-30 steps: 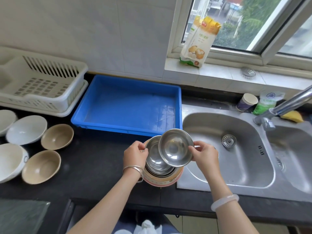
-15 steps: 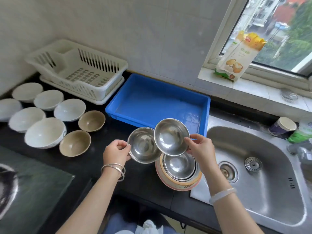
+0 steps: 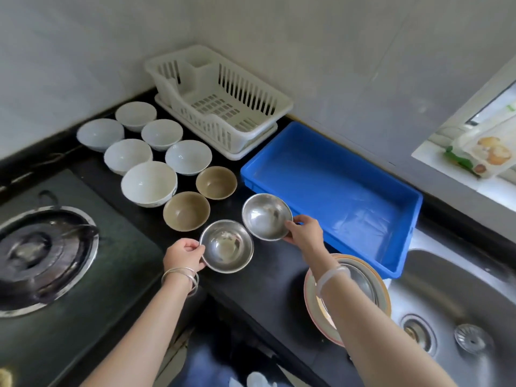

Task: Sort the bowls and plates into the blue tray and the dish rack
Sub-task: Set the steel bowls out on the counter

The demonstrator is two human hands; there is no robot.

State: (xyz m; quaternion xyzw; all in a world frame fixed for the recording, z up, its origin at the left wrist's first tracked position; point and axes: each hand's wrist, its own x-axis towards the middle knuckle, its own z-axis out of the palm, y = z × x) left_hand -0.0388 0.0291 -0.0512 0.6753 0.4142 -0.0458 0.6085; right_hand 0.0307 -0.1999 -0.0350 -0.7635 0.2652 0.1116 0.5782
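My left hand [image 3: 183,255] grips the rim of a steel bowl [image 3: 226,246] low over the black counter. My right hand [image 3: 304,233] holds a second steel bowl [image 3: 266,216] by its rim, just left of the blue tray [image 3: 335,196], which has nothing in it. The white dish rack [image 3: 220,99] stands behind, also with nothing in it. Two tan bowls [image 3: 186,210] and several white bowls [image 3: 149,182] sit on the counter left of the steel ones. A stack of plates with a steel bowl on top [image 3: 363,286] lies under my right forearm.
A gas burner [image 3: 42,252] occupies the left of the counter. The steel sink [image 3: 460,317] with its drain is at the right. A food packet [image 3: 485,152] stands on the window sill at the far right. Tiled walls meet in the corner behind the rack.
Both hands carried their steel bowls left, away from the stack, down toward the counter beside the tan bowls. The view swung left, bringing the burner in.
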